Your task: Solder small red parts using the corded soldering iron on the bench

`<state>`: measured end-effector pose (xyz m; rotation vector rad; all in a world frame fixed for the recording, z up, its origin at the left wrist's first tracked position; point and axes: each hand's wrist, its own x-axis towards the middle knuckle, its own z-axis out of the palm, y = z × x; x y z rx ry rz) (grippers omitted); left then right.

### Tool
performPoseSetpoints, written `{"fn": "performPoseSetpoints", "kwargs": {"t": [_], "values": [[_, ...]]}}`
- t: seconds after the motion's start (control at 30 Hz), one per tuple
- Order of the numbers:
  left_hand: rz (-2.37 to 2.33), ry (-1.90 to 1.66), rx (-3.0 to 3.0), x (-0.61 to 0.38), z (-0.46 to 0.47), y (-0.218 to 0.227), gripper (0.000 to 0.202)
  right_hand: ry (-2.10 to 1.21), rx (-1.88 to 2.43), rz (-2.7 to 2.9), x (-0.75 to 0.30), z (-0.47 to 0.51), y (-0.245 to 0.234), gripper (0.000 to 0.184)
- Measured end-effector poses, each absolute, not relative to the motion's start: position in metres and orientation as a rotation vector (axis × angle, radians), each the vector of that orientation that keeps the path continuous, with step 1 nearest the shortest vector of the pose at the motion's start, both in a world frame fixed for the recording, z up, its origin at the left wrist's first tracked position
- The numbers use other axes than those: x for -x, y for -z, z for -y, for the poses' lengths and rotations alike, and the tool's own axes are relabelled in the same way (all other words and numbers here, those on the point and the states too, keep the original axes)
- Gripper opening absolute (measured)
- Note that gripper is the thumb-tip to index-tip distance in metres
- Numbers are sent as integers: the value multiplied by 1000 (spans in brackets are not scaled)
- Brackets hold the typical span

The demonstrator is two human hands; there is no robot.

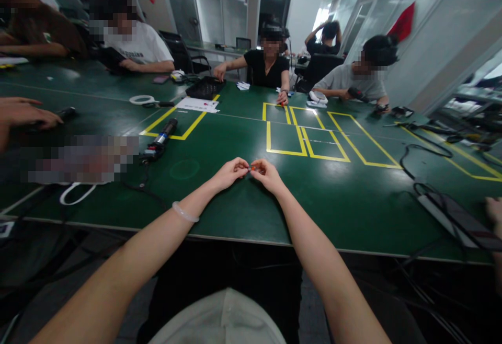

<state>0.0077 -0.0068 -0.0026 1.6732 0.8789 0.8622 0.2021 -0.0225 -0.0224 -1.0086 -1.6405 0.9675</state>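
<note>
My left hand [232,171] and my right hand [267,174] meet above the green table, close to its near edge. Both are closed, thumbs and fingertips pinched together around a tiny part [251,169] with orange and dark bits. Most of that part is hidden by the fingers, so its kind cannot be made out. A pale bracelet [185,212] circles my left wrist.
Yellow tape rectangles [288,152] mark the green table [219,213]. A black cylindrical tool [163,134] lies left, near a white sheet [197,104] and black tray [202,88]. Cables and a flat grey device [451,218] lie right. A person [267,69] opposite reaches onto the table.
</note>
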Motion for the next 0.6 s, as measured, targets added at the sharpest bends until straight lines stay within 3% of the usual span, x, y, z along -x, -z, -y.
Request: {"fn": "performPoseSetpoints", "kwargs": {"t": [0.6], "values": [[-862, -846, -1714, -6, 5, 6, 32, -948, 1009, 1697, -204, 21, 25, 23]]}}
